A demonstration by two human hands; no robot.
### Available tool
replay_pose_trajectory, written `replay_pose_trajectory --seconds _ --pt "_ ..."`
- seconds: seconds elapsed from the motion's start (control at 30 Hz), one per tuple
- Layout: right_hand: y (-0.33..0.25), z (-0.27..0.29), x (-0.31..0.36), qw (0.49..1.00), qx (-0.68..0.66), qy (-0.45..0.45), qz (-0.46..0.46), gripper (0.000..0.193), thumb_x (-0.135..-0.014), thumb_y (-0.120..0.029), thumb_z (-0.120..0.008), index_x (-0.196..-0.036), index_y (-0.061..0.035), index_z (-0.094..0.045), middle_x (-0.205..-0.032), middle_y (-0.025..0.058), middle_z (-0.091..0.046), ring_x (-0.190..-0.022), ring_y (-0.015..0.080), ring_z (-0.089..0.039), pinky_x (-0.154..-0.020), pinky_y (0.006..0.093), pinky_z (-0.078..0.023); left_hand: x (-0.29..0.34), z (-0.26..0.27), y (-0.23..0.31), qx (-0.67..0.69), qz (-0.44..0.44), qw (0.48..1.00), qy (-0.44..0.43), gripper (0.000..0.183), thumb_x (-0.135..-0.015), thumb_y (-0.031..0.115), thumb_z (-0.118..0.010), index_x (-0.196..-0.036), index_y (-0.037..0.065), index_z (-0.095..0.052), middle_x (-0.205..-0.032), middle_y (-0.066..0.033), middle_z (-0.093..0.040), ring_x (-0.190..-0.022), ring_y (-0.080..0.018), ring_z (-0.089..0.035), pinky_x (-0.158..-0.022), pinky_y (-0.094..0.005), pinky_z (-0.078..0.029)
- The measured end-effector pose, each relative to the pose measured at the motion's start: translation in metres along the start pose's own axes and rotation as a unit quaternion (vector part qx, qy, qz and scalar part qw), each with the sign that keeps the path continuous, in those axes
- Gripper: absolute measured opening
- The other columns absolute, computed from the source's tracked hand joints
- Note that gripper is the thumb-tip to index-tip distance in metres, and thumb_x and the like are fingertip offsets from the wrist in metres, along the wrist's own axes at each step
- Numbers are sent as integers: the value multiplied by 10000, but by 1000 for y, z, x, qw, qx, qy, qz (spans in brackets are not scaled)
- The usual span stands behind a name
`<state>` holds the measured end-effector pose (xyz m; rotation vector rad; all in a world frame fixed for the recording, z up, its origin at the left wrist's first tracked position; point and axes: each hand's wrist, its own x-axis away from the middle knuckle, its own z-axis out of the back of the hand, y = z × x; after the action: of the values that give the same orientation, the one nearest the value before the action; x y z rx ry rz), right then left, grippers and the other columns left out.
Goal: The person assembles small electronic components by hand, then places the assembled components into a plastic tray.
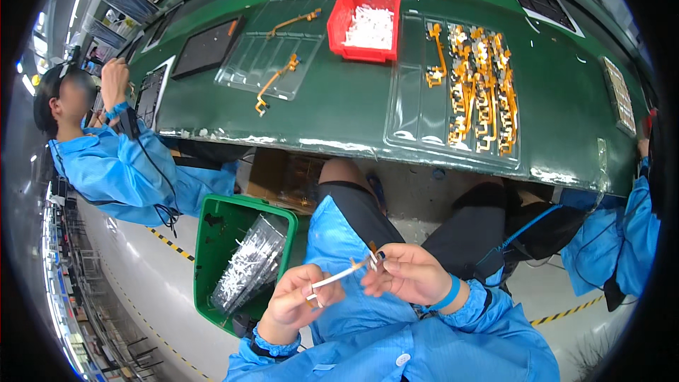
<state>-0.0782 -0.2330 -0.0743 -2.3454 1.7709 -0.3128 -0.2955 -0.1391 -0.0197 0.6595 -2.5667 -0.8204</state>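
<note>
Above my lap, my left hand (300,297) pinches one end of a thin flex cable (338,277), which shows a white face toward me. The cable's other end, with small orange and metallic parts, lies between the fingertips of my right hand (410,274). A blue band circles my right wrist. On the green table ahead, a clear plastic tray (417,117) carries rows of orange flex cables (481,92). Left of it, another clear tray (237,74) has a few single orange cables on it. Between the trays stands a red bin (364,52) with small white pieces inside.
A green bin (205,262) with clear trays and white scraps stands on the floor to my left. The table's front edge (332,147) runs above my knees. Co-workers in blue sit at left (120,163) and right (619,233). Black panels (207,46) lie on the table.
</note>
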Motion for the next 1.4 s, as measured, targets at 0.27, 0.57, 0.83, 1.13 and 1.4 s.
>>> replay_pose_trajectory --seconds 0.27,0.57,0.83,1.13,1.4 --pt "-6 1 2 995 77 58 11 307 -1026 -170 -430 -1197 66 -526 -1165 308 -619 -1087 395 -644 -890 421 -549 5 12 -5 -12 53 999 -1 209 -936 250 -583 -840 68 -543 -724 -31 -575 -707 -173 -487 -648 -353 -312" --pt "-15 26 10 999 40 -35 -5 243 -1036 -202 -456 -1075 20 -547 -1021 197 -675 -989 311 -690 -807 368 -575 -3 8 -12 1 101 995 29 178 -920 217 -599 -839 63 -560 -735 -53 -607 -710 -172 -496 -658 -353 -315" --pt "-13 11 6 994 103 31 -26 407 -1033 -215 -460 -1312 82 -461 -1236 251 -592 -1115 328 -632 -919 382 -541 -8 1 -16 9 122 992 12 214 -920 241 -604 -796 75 -545 -714 -44 -598 -693 -160 -487 -656 -339 -309" --pt "-14 18 13 998 51 -6 -28 374 -1031 -168 -468 -1313 79 -473 -1171 249 -633 -1056 325 -661 -902 388 -549 -5 4 -18 2 119 993 22 182 -918 243 -603 -835 96 -534 -705 -27 -575 -672 -161 -450 -651 -346 -310" --pt "-24 -4 24 989 126 71 -14 233 -1006 -69 -496 -1204 50 -529 -1080 189 -668 -1038 265 -671 -875 369 -572 -1 22 -10 23 92 995 28 152 -912 219 -602 -852 108 -516 -714 -28 -578 -654 -159 -441 -647 -345 -311"
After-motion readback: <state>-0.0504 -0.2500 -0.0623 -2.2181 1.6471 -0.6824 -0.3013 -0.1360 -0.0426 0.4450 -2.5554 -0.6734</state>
